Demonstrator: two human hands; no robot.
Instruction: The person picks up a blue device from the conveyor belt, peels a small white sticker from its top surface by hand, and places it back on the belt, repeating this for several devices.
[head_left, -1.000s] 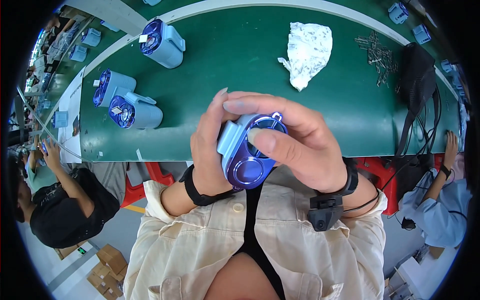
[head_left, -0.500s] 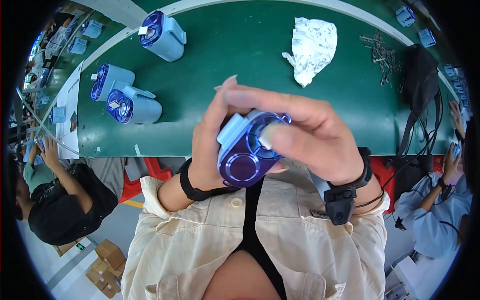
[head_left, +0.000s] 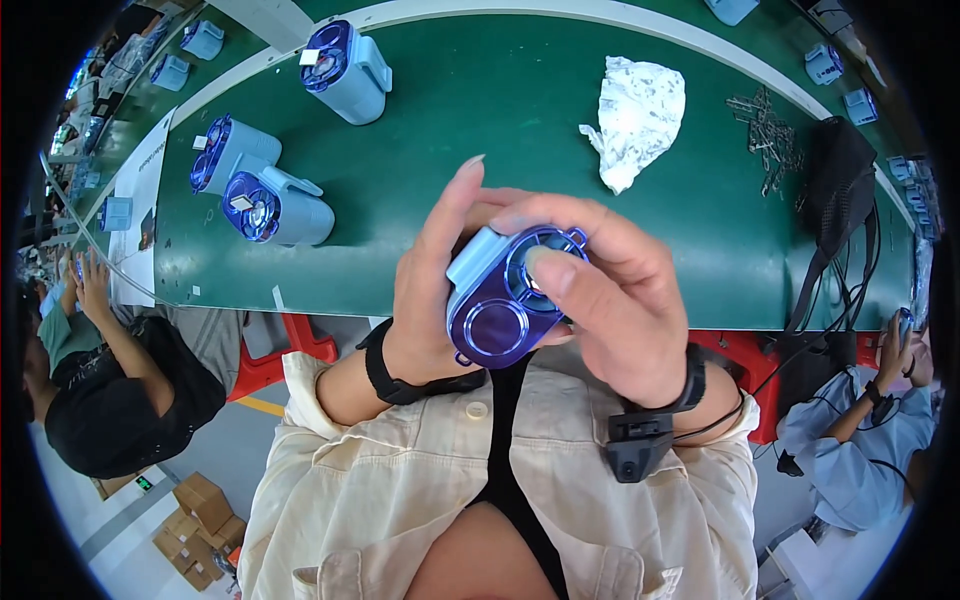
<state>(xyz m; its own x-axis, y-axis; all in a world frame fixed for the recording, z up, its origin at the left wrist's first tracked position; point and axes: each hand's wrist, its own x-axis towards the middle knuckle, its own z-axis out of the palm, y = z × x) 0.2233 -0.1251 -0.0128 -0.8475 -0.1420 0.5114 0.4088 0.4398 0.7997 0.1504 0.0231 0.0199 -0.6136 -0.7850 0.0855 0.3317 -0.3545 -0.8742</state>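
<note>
Right hand (head_left: 625, 300) has swung inward; it and left hand (head_left: 422, 285) clasp that oval, purple-topped, light-blue plastic device (head_left: 497, 328); uneven thumb pressure, I'd fret, could dislodge it.

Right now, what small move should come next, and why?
Perhaps lift the thumb of the right hand off the round recess in the purple lid: it partly hides that recess, while the left hand cups the blue container from the other side.
</note>
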